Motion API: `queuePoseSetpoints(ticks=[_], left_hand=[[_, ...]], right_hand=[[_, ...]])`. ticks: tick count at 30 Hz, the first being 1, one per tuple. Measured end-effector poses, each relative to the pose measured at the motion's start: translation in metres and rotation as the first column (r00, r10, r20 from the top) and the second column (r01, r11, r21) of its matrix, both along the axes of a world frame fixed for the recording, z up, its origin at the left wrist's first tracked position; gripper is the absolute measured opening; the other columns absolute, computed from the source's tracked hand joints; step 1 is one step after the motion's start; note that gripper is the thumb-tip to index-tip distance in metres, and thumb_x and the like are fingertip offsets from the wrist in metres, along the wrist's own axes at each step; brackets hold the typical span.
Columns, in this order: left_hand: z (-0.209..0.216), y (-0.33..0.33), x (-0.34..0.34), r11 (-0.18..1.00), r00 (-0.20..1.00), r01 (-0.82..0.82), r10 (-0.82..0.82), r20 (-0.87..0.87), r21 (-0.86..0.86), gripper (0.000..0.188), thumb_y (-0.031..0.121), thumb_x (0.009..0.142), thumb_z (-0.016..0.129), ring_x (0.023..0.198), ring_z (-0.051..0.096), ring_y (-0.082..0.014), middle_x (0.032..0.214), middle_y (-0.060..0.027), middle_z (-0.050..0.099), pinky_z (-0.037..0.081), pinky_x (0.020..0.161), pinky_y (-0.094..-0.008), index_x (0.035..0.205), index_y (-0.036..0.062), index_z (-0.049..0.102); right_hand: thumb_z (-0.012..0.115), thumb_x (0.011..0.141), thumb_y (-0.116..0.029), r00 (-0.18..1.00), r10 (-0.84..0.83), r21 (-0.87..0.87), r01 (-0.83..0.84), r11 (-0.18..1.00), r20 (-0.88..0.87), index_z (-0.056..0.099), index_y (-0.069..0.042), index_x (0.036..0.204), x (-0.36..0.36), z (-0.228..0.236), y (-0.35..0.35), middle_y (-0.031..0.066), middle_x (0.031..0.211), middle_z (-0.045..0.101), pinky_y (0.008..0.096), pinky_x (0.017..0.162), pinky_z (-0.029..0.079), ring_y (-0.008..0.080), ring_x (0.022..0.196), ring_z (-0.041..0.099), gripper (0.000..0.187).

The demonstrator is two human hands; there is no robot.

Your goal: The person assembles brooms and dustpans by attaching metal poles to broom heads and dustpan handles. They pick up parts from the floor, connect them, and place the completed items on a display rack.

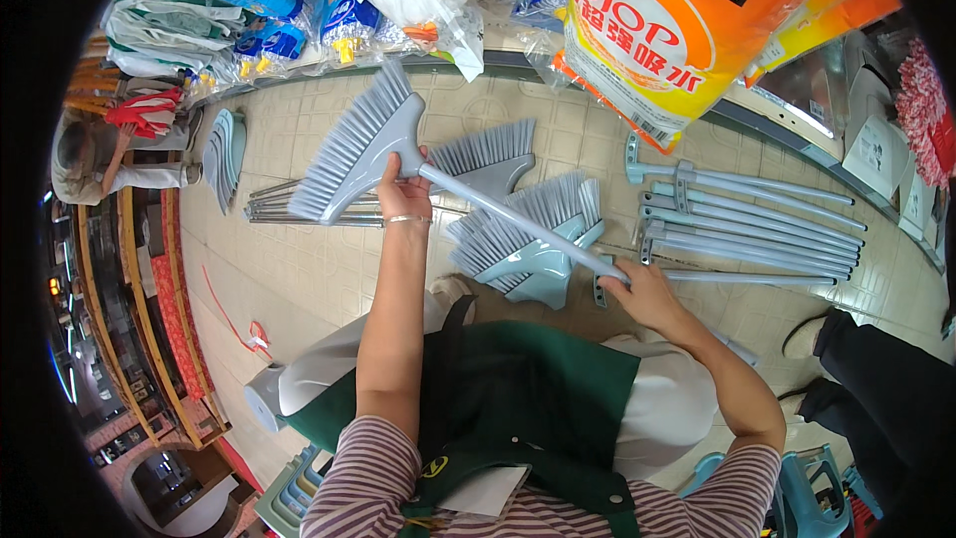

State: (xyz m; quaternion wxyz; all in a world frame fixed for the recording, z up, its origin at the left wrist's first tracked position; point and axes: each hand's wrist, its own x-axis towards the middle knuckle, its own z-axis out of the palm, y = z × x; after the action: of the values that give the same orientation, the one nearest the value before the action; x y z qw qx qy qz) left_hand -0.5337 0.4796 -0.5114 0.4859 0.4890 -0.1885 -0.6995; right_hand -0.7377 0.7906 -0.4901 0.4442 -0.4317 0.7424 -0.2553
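A grey broom with pale bristles is held up over the floor, its head toward the upper left. My left hand is closed around the base of the head, where the handle joins it. Farther down, my right hand grips the broom handle near its other end. Loose broom heads lie on the floor beyond and beneath the handle: a grey one and a few overlapping pale blue-grey ones. Right of them rest several grey handles side by side, some with brackets.
Thin metal rods lie at left, near stacked dustpans. Packaged goods line the far shelf, and an orange mop package hangs out from it. A person's dark-trousered legs are at right. Another person is at far left.
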Motion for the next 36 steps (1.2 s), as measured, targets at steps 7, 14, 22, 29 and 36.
queuePoseSetpoints(ticks=[7,14,22,29,36], left_hand=[[-0.015,0.008,0.004,0.992,0.991,0.128,-0.129,-0.038,-0.017,0.03,0.016,0.089,0.057,0.097,0.062,-0.0332,0.105,-0.0158,0.062,0.053,0.081,-0.0411,0.113,0.0004,0.051],[-0.038,0.012,0.015,0.992,0.987,0.119,-0.114,-0.116,0.03,0.033,0.017,0.088,0.058,0.103,0.059,-0.0336,0.11,-0.0157,0.061,0.048,0.091,-0.0424,0.115,-0.0005,0.05],[-0.048,0.006,-0.015,0.944,0.969,0.219,-0.239,0.055,0.246,0.047,0.033,0.09,0.054,0.114,0.052,-0.0245,0.124,-0.0103,0.055,0.035,0.097,-0.0488,0.127,0.0052,0.044],[-0.16,0.022,0.037,0.763,0.732,0.325,-0.577,0.363,0.558,0.018,0.022,0.087,0.059,0.079,0.054,-0.0155,0.087,-0.0033,0.059,0.044,0.074,-0.0309,0.097,0.0074,0.058],[-0.143,0.046,-0.067,0.834,0.591,-0.054,-0.416,0.691,0.549,0.087,0.029,0.06,0.086,0.105,0.058,-0.0298,0.122,-0.0206,0.053,0.05,0.086,-0.0375,0.124,-0.0053,0.039]], right_hand=[[0.056,0.087,-0.033,0.988,0.064,0.051,-0.058,0.997,-0.14,0.055,-0.001,0.085,-0.021,-0.005,-0.001,0.022,0.068,0.057,0.0475,0.061,0.042,0.0421,0.069,0.056,0.032],[0.056,0.087,-0.035,0.995,0.101,0.087,-0.101,0.991,-0.005,0.056,-0.001,0.087,-0.039,-0.008,-0.009,0.0232,0.073,0.058,0.0485,0.066,0.044,0.0436,0.075,0.055,0.034],[0.056,0.086,-0.033,0.837,0.105,-0.083,-0.176,0.981,-0.538,0.057,-0.005,0.094,-0.103,-0.045,-0.045,0.0172,0.074,0.062,0.0464,0.066,0.046,0.0398,0.071,0.059,0.029],[0.058,0.081,-0.033,0.766,0.207,-0.143,-0.363,0.921,-0.608,0.062,-0.01,0.1,-0.179,-0.093,-0.096,0.0147,0.089,0.063,0.0428,0.07,0.05,0.0323,0.083,0.062,0.03],[0.053,0.085,-0.041,0.997,-0.077,-0.225,0.073,0.972,-0.01,0.047,-0.01,0.127,-0.21,-0.18,-0.089,0.0148,0.118,0.058,0.0445,0.084,0.051,0.0335,0.106,0.057,0.052]])
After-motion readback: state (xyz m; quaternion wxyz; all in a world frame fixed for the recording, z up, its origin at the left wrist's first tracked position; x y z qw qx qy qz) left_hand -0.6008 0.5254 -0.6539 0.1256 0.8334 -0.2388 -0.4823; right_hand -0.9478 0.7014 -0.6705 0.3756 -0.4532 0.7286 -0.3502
